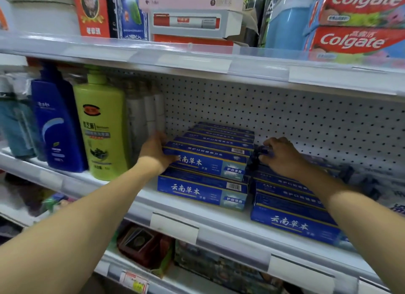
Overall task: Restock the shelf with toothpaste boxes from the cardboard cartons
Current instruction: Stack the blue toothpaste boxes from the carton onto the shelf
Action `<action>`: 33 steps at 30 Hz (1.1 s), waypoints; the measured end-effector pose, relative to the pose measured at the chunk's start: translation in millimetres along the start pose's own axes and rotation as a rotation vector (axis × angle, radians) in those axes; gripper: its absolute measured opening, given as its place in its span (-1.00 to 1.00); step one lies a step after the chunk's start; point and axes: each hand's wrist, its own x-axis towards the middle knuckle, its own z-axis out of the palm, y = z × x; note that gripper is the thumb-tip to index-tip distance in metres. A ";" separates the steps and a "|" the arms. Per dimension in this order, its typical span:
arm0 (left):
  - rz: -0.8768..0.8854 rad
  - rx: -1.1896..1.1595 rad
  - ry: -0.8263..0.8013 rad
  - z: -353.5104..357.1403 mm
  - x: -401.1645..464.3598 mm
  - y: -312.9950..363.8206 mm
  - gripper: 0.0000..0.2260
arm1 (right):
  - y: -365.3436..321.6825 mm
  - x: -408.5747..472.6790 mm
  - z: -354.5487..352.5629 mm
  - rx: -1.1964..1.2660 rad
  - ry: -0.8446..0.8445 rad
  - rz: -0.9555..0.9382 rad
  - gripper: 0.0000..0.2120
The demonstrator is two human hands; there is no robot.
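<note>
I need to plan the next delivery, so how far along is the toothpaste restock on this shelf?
Partly done. Two layers of blue toothpaste boxes already lie on the middle shelf, with a second stack to their right. In hand: the left hand grips the upper row's left end, while the right hand rests on the second stack. Space remains above both stacks. No carton is in view.

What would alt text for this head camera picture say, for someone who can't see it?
A person's left hand and right hand grip the ends of a row of blue toothpaste boxes stacked on a white shelf. A green bottle and a blue bottle stand to the left.
</note>
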 end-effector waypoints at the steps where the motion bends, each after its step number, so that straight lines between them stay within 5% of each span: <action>1: 0.024 0.058 0.022 -1.9 -1.2 2.6 -0.42 | -1.8 -3.1 -1.0 -0.008 -0.002 -0.001 -0.52; 8: 0.129 0.380 0.004 -51.7 -29.5 1.4 -0.41 | -32.3 -42.7 -6.5 -0.046 -0.019 -0.040 -0.52; 15: 0.100 0.368 -0.028 -130.2 -83.7 -25.1 -0.39 | -106.3 -104.4 1.7 -0.019 -0.048 -0.143 -0.38; 33: -0.299 0.582 -0.261 -215.1 -271.9 -217.3 -0.48 | -279.0 -227.1 168.4 0.015 -0.365 -0.551 -0.37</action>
